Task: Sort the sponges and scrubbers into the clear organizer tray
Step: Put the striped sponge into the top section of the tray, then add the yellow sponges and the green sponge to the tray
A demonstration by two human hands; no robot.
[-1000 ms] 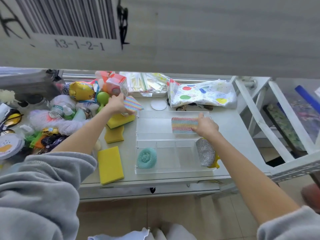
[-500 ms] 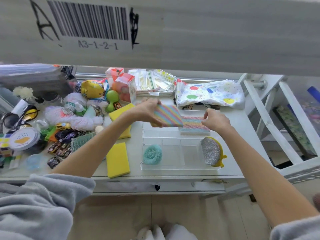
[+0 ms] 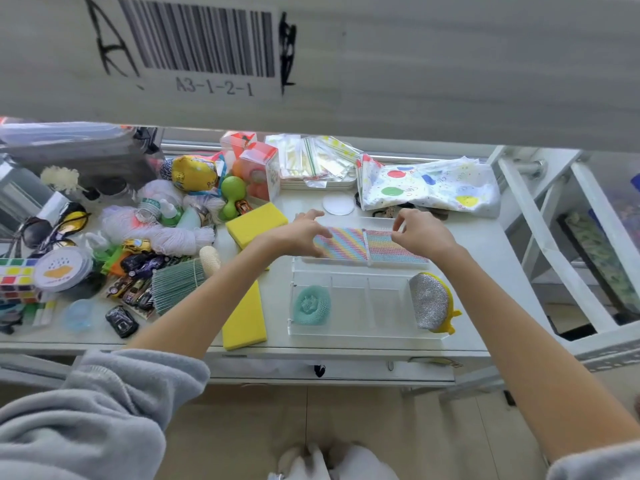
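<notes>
Where hands (image 3: 360,233) overlap, striped sponges' (image 3: 367,245) edges hidden.

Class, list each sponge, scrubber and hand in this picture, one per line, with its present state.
Left rainbow sponge: in tray's back compartment, left hand on it.
Right rainbow sponge: beside it, under right hand.
Teal scrubber: in front left compartment.
Silver scrubber: on edge, front right compartment.
Yellow sponges: outside the tray.
Left hand: holding sponge.
Right hand: touching sponge.
</notes>
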